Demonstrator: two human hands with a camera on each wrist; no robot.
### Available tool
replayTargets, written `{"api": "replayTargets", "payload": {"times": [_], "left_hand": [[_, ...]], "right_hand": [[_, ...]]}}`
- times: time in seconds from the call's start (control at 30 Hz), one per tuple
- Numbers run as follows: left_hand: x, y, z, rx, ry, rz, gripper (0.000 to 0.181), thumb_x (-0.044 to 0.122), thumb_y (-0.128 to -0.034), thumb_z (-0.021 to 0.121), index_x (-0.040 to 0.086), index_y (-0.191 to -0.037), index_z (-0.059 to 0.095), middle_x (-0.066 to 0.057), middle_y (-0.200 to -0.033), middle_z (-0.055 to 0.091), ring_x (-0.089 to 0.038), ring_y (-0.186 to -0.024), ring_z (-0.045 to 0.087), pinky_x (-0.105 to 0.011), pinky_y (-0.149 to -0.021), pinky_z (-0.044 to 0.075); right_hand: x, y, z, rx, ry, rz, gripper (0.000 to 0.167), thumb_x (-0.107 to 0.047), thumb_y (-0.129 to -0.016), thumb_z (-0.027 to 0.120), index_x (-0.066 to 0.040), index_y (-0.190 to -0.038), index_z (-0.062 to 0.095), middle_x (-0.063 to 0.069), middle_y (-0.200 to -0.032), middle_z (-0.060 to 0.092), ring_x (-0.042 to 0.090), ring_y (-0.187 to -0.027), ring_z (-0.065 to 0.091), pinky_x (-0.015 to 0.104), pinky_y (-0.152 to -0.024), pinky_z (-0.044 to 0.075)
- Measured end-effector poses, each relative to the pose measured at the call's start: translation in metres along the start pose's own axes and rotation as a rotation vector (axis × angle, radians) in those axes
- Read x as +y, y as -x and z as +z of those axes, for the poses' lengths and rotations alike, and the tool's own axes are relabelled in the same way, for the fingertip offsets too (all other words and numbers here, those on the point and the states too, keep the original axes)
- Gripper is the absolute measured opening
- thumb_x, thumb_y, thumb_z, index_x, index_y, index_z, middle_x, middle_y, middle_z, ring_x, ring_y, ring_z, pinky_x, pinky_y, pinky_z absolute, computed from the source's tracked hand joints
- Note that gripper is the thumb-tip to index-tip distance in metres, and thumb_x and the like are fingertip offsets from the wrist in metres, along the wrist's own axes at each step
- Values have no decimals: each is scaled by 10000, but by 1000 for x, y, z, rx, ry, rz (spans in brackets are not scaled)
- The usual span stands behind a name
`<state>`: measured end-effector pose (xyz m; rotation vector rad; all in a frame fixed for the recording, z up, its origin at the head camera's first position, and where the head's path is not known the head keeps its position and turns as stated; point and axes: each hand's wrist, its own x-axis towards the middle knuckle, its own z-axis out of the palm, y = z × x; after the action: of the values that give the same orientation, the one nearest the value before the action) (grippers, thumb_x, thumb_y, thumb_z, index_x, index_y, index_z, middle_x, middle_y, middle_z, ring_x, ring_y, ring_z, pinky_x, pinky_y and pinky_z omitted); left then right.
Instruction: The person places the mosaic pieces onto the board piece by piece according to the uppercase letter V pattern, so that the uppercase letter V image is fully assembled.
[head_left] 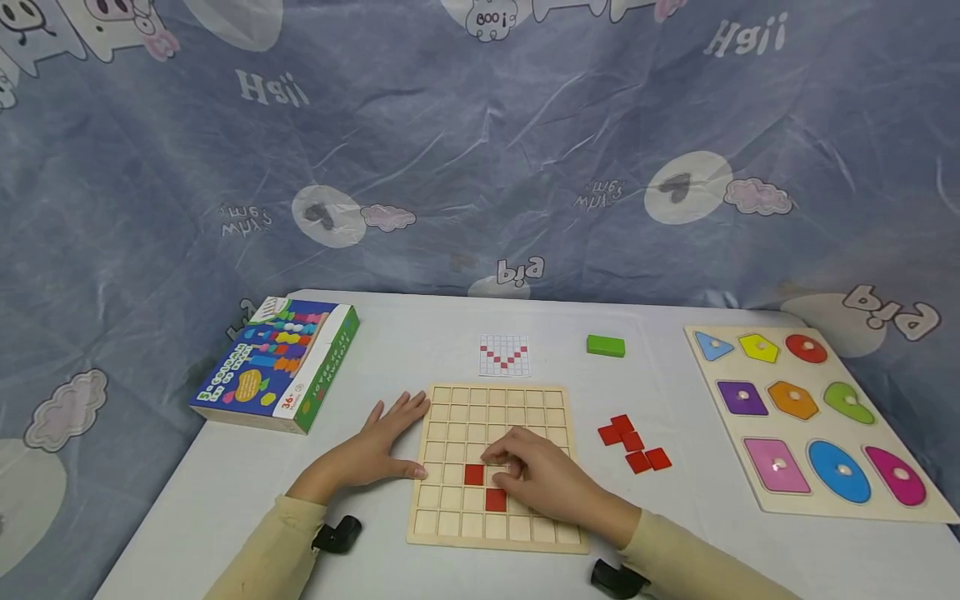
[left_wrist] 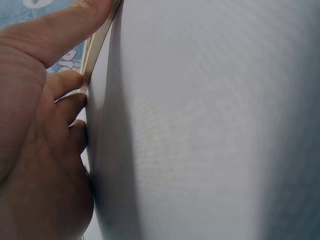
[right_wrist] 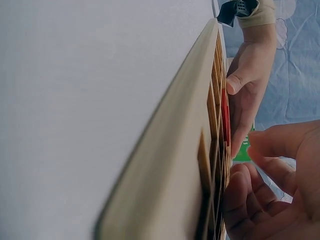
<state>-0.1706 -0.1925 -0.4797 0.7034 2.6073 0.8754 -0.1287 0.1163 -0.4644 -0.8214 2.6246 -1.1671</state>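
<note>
A wooden grid board [head_left: 457, 546] lies on the table, with one red square tile [head_left: 474, 474] and a second red tile [head_left: 496, 500] in its cells, touching near their corners. My left hand [head_left: 378, 446] rests beside the board, fingers spread, thumb [left_wrist: 75, 27] and fingertips against its left edge. Over the middle of the board is my right hand [head_left: 543, 475], fingers bent, with a gap between thumb and forefinger. No tile shows between them; the cells under this hand are hidden. Several loose red tiles [head_left: 632, 441] lie right of the board.
Behind the board lies a pattern card [head_left: 505, 356] with red squares in a V. A green block [head_left: 605, 346] sits to its right. At left is a blue puzzle box [head_left: 277, 362], at right a shape puzzle board [head_left: 810, 423]. A patterned cloth hangs behind.
</note>
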Motion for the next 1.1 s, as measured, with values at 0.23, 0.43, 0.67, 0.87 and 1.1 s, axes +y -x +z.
{"api": "replayTargets", "payload": {"times": [0.23,0.43,0.67,0.87,1.1], "left_hand": [[1,0,-1,0,0,2,1071,452,-796,843,106,-1623,257,-82,-1696,162,-330,-1567,30,-579,-1233,-77],[1,0,0,2,0,2,1072,459,-795,842,106,-1623,260,-83,-1696,164,-329,-1567,30,-581,-1232,-77],[-1,-1,0,4,-4,8,1076,467,-793,841,111,-1624,258,-81,-1695,167,-326,-1567,32,-580,-1233,-77],[1,0,-1,8,0,18,1069,442,-799,845,102,-1623,255,-86,-1693,173,-338,-1565,40,-584,-1231,-77],[2,2,-2,5,3,19,1064,429,-804,846,87,-1620,257,-107,-1690,177,-357,-1562,43,-588,-1230,-73]], "right_hand": [[5,9,-7,20,19,1,237,-132,-920,739,-214,-1140,714,-109,-978,622,106,-773,568,206,-683,487],[12,17,-18,51,37,24,240,-128,-917,742,-220,-1136,713,-148,-931,597,96,-778,568,206,-671,497],[24,26,-31,86,44,59,260,-108,-906,755,-218,-1139,723,-162,-916,584,69,-762,556,207,-661,507],[33,34,-45,105,54,78,246,-115,-915,751,-231,-1130,722,-148,-910,581,54,-768,552,212,-661,515],[45,42,-60,162,90,67,263,-79,-895,771,-189,-1130,728,-151,-913,594,36,-776,549,217,-669,514]]}}
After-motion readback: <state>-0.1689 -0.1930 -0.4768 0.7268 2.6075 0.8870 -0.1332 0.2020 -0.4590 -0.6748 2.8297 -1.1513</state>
